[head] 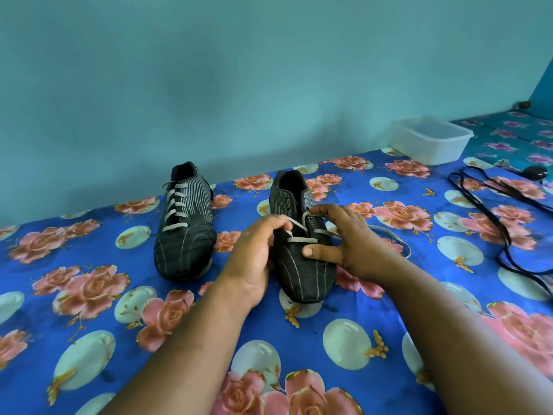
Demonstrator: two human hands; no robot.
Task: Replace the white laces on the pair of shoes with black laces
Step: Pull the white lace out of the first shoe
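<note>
Two dark striped shoes stand side by side on the floral blue cloth (89,310), toes toward the camera. The left shoe (184,232) is fully laced in white from toe to collar; its white lace (176,205) looks untouched. The right shoe (299,250) is partly unlaced: the upper eyelets near the collar show bare, and the white lace (302,239) remains only in the lowest rows, with a loose run trailing off the shoe's right side onto the cloth. The left hand (257,250) has its fingers curled and pinches a strand of that lace just above the remaining crossings, apparently drawing it out. The right hand (350,238) rests on the shoe's right flank, thumb laid across the toe area and index finger up by an eyelet; it seems to steady the shoe, and whether it also pinches any lace I cannot tell. The black laces (505,211) lie in a loose tangle on the cloth, well apart to the right, not yet threaded into anything. A clear plastic tub (431,139) sits near the wall beyond them. Judgement: the task is in an early stage. Removal of the first white lace is perhaps over halfway. Still to do: finish that removal, strip the left shoe entirely, then thread black laces into both.
</note>
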